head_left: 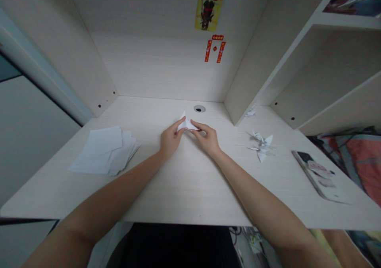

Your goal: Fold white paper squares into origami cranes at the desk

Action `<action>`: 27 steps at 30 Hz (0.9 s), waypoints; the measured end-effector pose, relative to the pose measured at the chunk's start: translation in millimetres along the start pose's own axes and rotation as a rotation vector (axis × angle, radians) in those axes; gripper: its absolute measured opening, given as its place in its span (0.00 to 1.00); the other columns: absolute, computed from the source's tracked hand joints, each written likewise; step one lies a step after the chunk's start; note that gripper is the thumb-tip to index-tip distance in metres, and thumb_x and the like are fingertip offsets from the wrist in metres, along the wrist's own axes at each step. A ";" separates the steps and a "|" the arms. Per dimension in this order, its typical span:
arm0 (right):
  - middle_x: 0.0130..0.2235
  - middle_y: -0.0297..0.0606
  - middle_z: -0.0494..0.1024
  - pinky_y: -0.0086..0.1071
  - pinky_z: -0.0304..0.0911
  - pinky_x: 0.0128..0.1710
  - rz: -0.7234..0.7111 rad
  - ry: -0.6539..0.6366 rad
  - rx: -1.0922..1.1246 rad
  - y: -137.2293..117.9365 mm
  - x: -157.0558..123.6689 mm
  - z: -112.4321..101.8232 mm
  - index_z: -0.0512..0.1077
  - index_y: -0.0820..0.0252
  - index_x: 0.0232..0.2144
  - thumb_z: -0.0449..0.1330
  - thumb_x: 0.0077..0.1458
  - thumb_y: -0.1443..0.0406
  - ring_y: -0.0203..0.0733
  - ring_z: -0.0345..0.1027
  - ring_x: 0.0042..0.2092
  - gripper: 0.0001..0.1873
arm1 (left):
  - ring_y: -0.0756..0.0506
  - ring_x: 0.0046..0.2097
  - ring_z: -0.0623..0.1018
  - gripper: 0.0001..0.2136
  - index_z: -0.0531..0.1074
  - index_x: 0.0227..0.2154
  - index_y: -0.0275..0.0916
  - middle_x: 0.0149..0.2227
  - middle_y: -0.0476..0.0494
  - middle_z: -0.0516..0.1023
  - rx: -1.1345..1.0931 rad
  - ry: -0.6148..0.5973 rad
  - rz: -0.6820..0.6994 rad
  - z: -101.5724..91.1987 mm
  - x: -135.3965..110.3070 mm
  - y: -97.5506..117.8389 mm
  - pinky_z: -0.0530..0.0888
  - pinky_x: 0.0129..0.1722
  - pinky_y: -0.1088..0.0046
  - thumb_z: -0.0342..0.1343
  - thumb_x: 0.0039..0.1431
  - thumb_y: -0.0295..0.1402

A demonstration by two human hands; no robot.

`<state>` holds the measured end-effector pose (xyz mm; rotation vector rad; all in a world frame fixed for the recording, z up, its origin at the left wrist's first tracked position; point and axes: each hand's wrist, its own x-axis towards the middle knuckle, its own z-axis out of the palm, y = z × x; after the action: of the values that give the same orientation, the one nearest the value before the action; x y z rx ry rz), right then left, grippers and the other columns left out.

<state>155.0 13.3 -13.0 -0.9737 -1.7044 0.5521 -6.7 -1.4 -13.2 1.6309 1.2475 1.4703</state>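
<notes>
The left hand (171, 138) and the right hand (206, 139) meet at the middle of the surface, their fingertips pinching a small folded piece of white paper (186, 122) from either side. Neither hand is clenched or released; both grip lightly, with the fingers extended and the wrists low. The paper sits just in front of the round dark cable grommet (199, 108), and whether it touches the pale wood-grain surface (184, 188) or is held just above it is hard to tell.

Work like this goes best with the pinch close to the crease and both sides drawn evenly, so the layers do not slip or tear. Resting the wrists on the surface would steady the fingers.

The paper is narrow and angular, with a sharp point rising from its folded layers; the fingers hide much of it. A loose pile of white paper sheets (104, 151) lies to the left. To the right lie two white origami cranes (261, 145), with a small white paper scrap (250, 112) beyond them.
</notes>
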 end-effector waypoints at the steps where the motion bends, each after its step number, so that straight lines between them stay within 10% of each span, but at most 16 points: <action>1: 0.45 0.38 0.78 0.36 0.67 0.43 -0.006 0.009 -0.017 0.1 -0.3 0.0 0.73 0.52 0.46 0.60 0.52 0.57 0.41 0.72 0.39 0.19 | 0.44 0.41 0.76 0.21 0.69 0.51 0.45 0.43 0.47 0.78 0.022 0.002 0.009 -0.4 -0.4 0.4 0.73 0.38 0.72 0.58 0.53 0.38; 11: 0.40 0.39 0.80 0.37 0.67 0.43 -0.146 0.055 -0.199 1.0 -3.3 0.2 0.72 0.53 0.48 0.59 0.54 0.58 0.42 0.72 0.39 0.19 | 0.50 0.37 0.76 0.18 0.67 0.54 0.45 0.48 0.45 0.76 0.397 -0.015 0.227 -0.8 -1.9 0.4 0.71 0.39 0.75 0.51 0.60 0.36; 27: 0.36 0.38 0.80 0.35 0.67 0.39 -0.151 0.100 -0.238 -5.7 -4.0 -1.2 0.75 0.54 0.45 0.58 0.55 0.58 0.41 0.71 0.35 0.16 | 0.48 0.46 0.76 0.17 0.69 0.52 0.46 0.47 0.47 0.77 0.411 0.005 0.284 0.1 -3.7 5.4 0.71 0.46 0.74 0.51 0.59 0.35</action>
<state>154.7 6.7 -10.5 -1.0114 -1.7628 0.2010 -5.0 -6.8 -9.8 2.1489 1.4371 1.4459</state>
